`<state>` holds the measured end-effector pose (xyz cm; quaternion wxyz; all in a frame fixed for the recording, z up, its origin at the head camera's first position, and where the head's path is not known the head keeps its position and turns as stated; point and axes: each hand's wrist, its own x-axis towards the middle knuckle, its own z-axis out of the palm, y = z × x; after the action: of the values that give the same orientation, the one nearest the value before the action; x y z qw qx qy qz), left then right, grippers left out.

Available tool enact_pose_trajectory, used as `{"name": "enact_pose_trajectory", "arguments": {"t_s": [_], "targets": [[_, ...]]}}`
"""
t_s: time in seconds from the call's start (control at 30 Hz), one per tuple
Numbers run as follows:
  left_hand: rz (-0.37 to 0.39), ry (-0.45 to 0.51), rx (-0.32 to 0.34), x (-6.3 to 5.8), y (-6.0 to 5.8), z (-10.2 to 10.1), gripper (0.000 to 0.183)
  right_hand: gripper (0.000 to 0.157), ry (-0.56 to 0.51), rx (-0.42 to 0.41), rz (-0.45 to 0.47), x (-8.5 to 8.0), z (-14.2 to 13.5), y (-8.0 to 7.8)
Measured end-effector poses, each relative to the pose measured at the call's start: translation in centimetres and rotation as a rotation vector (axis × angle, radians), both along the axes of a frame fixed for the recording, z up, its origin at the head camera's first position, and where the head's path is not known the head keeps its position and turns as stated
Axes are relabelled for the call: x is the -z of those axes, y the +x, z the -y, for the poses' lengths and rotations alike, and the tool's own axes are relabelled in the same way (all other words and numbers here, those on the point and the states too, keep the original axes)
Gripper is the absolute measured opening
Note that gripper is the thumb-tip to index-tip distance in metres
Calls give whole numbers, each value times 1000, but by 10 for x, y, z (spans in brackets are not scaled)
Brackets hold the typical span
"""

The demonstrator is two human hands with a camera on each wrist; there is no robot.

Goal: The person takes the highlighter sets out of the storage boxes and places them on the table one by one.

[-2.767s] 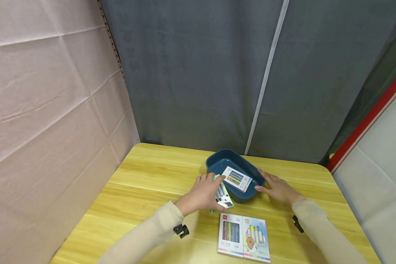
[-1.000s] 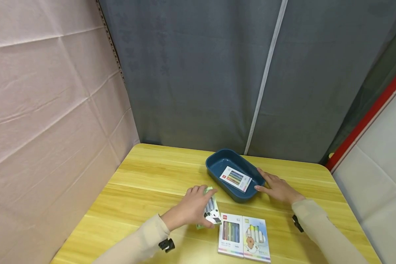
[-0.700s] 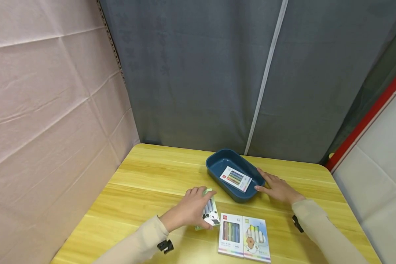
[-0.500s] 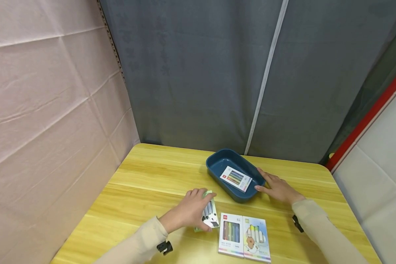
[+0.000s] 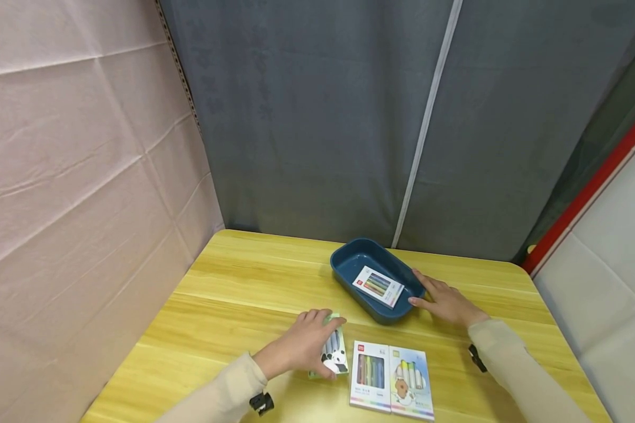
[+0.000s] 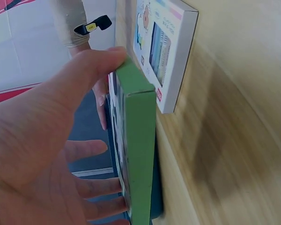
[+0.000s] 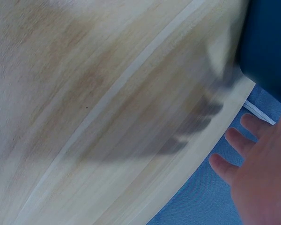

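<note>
My left hand (image 5: 301, 343) holds a green panda-print marker box (image 5: 332, 354), thumb on one side and fingers on the other, just above the wooden table beside two boxes lying flat. In the left wrist view the green box (image 6: 136, 150) shows edge-on between thumb and fingers. My right hand (image 5: 444, 302) rests with straight fingers against the right end of a dark blue tray (image 5: 349, 258). A white marker box (image 5: 378, 286) lies inside the tray. The right wrist view shows the fingertips (image 7: 234, 154) spread over the table edge near the tray (image 7: 267, 47).
Two flat marker boxes, one white (image 5: 369, 376) and one pale blue (image 5: 410, 382), lie side by side at the table's near edge. A pink cloth wall (image 5: 74, 164) stands on the left and a grey curtain (image 5: 376, 117) behind the yellow wooden table (image 5: 233, 294).
My left hand has drawn the green box back from the tray's left end toward me and lowered it beside the two flat boxes. The right hand has stayed at the tray.
</note>
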<state>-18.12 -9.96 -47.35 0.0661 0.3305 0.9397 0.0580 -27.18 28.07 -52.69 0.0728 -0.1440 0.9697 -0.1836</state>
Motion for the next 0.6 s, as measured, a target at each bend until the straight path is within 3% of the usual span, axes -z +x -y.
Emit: {"name": "enact_pose_trajectory", "arguments": {"t_s": [0.6], "targets": [[-11,-29,62,19,3,5,111,84,-8,-3,-6,1,-1,0]]}}
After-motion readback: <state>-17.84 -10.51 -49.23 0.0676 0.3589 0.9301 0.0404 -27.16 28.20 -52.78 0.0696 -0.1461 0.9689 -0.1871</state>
